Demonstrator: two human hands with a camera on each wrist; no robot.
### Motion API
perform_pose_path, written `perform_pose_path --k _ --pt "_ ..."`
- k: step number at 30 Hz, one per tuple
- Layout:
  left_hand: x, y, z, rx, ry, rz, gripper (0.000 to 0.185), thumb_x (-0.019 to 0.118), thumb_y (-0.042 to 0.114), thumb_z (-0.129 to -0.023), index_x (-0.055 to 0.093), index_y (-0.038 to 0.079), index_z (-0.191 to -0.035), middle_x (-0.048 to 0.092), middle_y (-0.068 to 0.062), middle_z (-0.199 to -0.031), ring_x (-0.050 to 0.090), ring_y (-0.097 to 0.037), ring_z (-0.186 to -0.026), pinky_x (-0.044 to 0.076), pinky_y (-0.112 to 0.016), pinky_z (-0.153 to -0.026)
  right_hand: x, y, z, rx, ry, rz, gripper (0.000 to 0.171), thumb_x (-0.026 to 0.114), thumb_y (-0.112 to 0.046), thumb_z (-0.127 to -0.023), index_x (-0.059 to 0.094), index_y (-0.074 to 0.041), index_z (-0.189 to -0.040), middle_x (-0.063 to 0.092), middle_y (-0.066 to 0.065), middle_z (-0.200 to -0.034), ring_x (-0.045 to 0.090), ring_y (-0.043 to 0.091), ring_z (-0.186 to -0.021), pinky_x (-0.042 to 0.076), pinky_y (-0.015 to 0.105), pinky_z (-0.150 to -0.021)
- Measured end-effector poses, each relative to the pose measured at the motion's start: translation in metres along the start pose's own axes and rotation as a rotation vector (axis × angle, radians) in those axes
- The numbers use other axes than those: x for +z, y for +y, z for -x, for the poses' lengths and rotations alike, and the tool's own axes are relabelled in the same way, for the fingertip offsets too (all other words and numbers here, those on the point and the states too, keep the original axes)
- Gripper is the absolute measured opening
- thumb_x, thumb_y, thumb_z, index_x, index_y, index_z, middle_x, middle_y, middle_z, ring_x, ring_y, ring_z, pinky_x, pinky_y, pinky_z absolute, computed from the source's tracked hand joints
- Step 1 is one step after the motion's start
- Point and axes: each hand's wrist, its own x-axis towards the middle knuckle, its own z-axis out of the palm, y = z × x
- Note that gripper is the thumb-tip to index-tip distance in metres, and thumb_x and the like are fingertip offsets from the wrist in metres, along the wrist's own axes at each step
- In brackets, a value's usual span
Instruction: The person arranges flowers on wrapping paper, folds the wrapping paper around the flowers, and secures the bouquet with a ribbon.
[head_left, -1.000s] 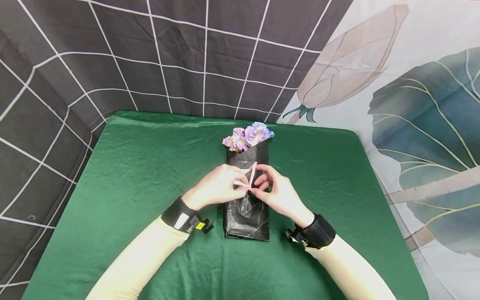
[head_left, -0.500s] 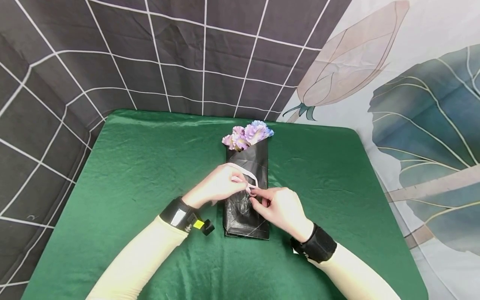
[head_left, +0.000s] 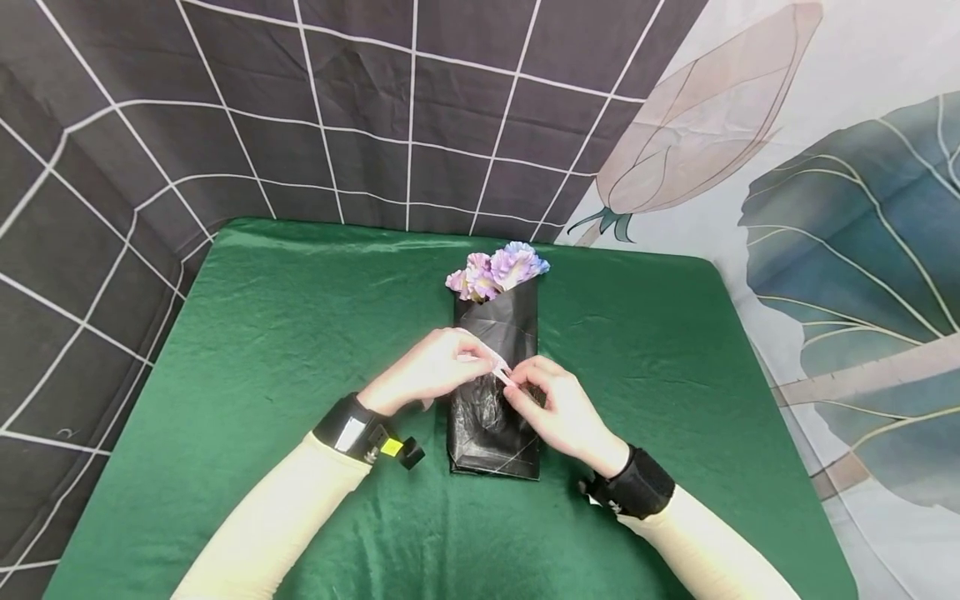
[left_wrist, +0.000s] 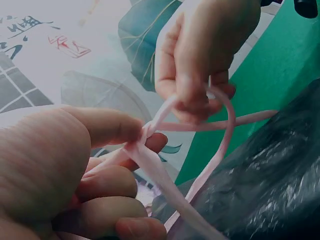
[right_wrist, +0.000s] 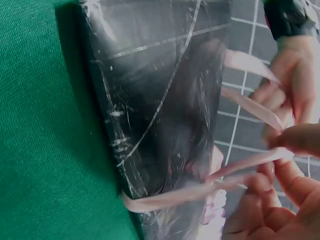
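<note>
A bouquet wrapped in black paper (head_left: pixel 495 417) lies on the green tablecloth (head_left: pixel 285 333), purple and blue flowers (head_left: pixel 497 271) at its far end. A pale pink ribbon (head_left: pixel 501 372) runs round the middle of the wrap (right_wrist: pixel 160 115). My left hand (head_left: pixel 435 367) pinches the ribbon (left_wrist: pixel 150 160) between thumb and fingers. My right hand (head_left: pixel 558 408) pinches the ribbon's other strand just to the right; in the left wrist view the right hand (left_wrist: pixel 200 60) holds a loop. Both hands hover over the wrap's middle, almost touching. The ribbon (right_wrist: pixel 240 165) crosses in front of my fingers in the right wrist view.
The green cloth covers a table with rounded far corners. A dark curtain with white grid lines (head_left: pixel 300 108) hangs behind it, and a pale drape with a leaf print (head_left: pixel 825 208) is on the right.
The ribbon loop that stood up between my hands has been drawn down and tighter. My right hand dipped toward me, then came back up close to the left hand.
</note>
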Motion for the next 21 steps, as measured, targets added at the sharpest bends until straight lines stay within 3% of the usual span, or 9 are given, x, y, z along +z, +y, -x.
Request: perform_pose_path --k 3,7,12,17,21 --pt "-0.003 -0.006 0.004 -0.004 0.007 -0.018 0.021 0.060 0.045 -0.091 0.071 0.028 -0.084 0.061 0.010 -0.067 0.055 -0.008 -0.055 0.046 -0.028 -0.052 -0.007 0.005 0.003 0.092 -0.030 -0.179 0.014 0.055 -0.021 -0.097 0.064 -0.018 -0.086 0.061 -0.007 -0.082 0.055 0.013 -0.075 0.044 0.027 -0.066" --pt "-0.007 -0.015 0.009 0.023 0.032 -0.075 0.020 0.061 0.043 -0.090 0.070 0.030 -0.077 0.061 0.016 -0.067 0.056 -0.006 -0.059 0.046 -0.026 -0.058 -0.019 0.010 0.009 0.235 -0.039 -0.333 0.015 0.052 -0.014 -0.098 0.061 -0.013 -0.086 0.055 0.005 -0.064 0.054 0.024 -0.056 0.048 0.030 -0.056" --pt "-0.008 -0.027 0.015 0.005 0.073 -0.102 0.013 0.064 0.041 -0.089 0.069 0.035 -0.078 0.063 0.021 -0.072 0.056 -0.005 -0.067 0.046 -0.026 -0.065 -0.040 -0.001 0.015 0.291 0.000 -0.232 0.012 0.056 -0.009 -0.095 0.065 -0.007 -0.089 0.054 0.004 -0.064 0.047 0.013 -0.055 0.042 0.026 -0.054" --pt "-0.009 -0.034 0.024 -0.032 0.137 -0.086 0.009 0.065 0.040 -0.088 0.069 0.037 -0.081 0.065 0.022 -0.081 0.058 -0.004 -0.075 0.047 -0.028 -0.073 -0.042 0.024 0.029 0.345 0.030 -0.095 0.012 0.060 -0.022 -0.094 0.070 -0.019 -0.087 0.057 0.002 -0.064 0.038 0.009 -0.055 0.033 0.024 -0.052" --pt "-0.009 -0.040 0.031 -0.064 0.203 -0.066 0.007 0.065 0.038 -0.089 0.068 0.037 -0.082 0.067 0.020 -0.086 0.058 -0.006 -0.067 0.048 -0.029 -0.070 -0.040 0.041 0.037 0.381 0.021 -0.004 0.014 0.060 -0.025 -0.093 0.071 -0.027 -0.084 0.067 -0.004 -0.076 0.043 0.009 -0.056 0.035 0.024 -0.052"
